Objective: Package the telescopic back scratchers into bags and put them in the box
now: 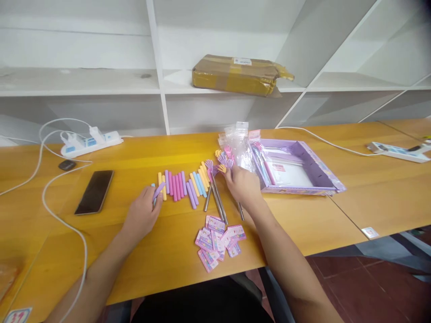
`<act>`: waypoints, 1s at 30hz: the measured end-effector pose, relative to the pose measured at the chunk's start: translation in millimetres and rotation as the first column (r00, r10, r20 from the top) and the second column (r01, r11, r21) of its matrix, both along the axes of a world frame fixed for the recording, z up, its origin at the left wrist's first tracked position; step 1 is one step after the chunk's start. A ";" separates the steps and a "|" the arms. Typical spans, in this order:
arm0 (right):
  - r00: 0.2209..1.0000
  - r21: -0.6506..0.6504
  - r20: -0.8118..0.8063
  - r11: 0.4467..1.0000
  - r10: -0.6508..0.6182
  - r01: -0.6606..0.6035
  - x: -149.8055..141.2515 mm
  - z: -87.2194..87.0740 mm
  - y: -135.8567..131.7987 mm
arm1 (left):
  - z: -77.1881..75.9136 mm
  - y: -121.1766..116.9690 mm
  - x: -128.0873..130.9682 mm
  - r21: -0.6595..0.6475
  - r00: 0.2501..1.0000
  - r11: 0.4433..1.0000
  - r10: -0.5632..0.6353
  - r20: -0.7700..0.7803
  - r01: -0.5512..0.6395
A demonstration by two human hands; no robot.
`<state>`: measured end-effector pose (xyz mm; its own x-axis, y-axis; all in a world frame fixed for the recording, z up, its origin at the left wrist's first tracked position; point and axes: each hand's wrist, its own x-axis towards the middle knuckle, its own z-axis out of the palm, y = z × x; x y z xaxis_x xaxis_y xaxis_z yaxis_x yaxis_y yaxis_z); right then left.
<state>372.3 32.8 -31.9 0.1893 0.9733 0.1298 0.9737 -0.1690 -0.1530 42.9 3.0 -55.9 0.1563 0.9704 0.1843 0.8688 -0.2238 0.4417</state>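
Observation:
My left hand (143, 211) is closed around a purple tube-shaped handle sleeve (159, 190), at the left end of a row of pink, yellow, blue and purple sleeves (175, 186). A blue sleeve shows partly behind its fingers. My right hand (244, 185) is closed at the pile of back scratchers (220, 159), which have coloured hand-shaped heads and bare metal rods (217, 199). Its fingertips pinch a back scratcher by a yellow head (222, 168); the palm hides part of it. Below the rods lies a heap of pink and purple printed cards (215, 242).
Clear plastic bags (237, 143) lean by a purple open box (323, 168) holding bagged back scratchers (264, 163). A phone (94, 192), a power strip (92, 143) and white cables lie left. Another power strip (400, 152) lies right. A taped carton (235, 74) rests on the shelf.

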 end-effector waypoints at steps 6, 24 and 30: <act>0.736 0.358 -0.643 0.932 0.212 0.045 13.4 -3.8 0.6 | -2.4 -4.3 1.4 0.007 0.993 0.993 -0.115 0.031 0.115; -0.488 0.361 -0.834 0.924 0.257 -0.130 -19.9 -2.5 -5.7 | -6.2 -2.8 3.0 0.018 0.978 0.985 -0.173 0.120 0.172; -0.452 0.371 -0.838 0.926 0.305 -0.063 -23.0 -3.3 -7.1 | -7.4 -6.1 1.8 0.039 0.962 0.974 -0.227 0.153 0.223</act>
<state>349.3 25.7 -35.2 -0.0314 0.9881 0.1509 -0.5654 0.1069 -0.8179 44.7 -3.1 -63.2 0.3380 0.9091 0.2434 0.7163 -0.4163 0.5601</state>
